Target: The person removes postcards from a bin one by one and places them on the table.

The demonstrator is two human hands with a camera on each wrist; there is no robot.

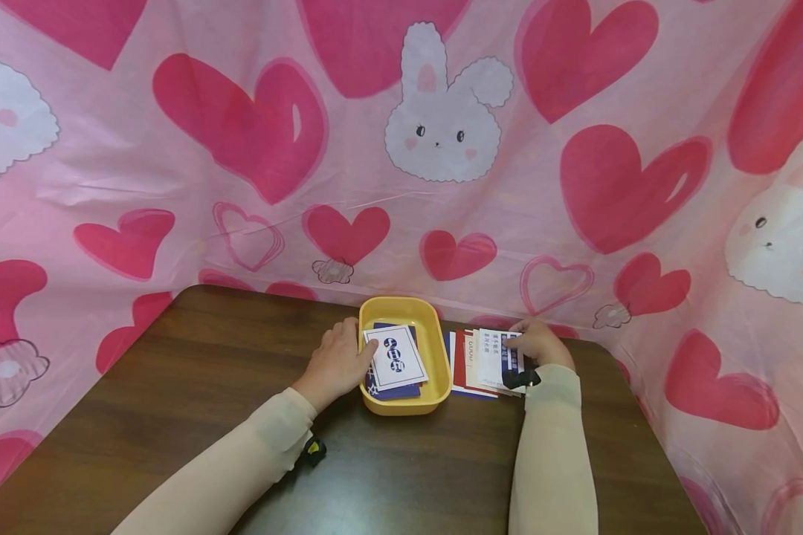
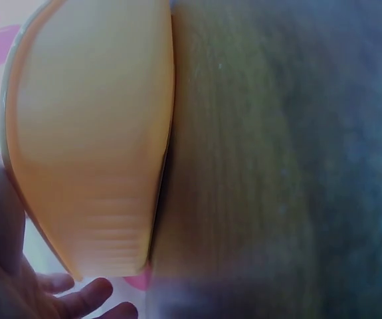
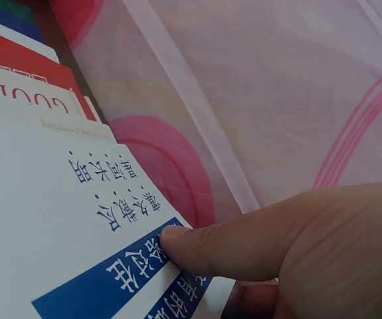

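A yellow plastic box (image 1: 439, 349) with rounded corners stands near the table's back edge. Inside it, a white card (image 1: 411, 371) with dark printing and a thin border lies over blue cards (image 1: 401, 391). My left hand (image 1: 334, 364) holds the box's left side, thumb over the rim, its other fingers outside. To the right of the box lies a fanned row of cards, among them a red card (image 1: 459, 357). My right hand (image 1: 545, 345) pinches the right end of a white card (image 3: 78, 219) with blue bands and lettering, thumb on top; the fingers beneath are mostly hidden.
The dark wooden table (image 1: 401, 475) ends just behind the box and cards. A pink curtain (image 1: 375, 186) with hearts and rabbits hangs around the back and sides. Black straps with small devices show at both wrists.
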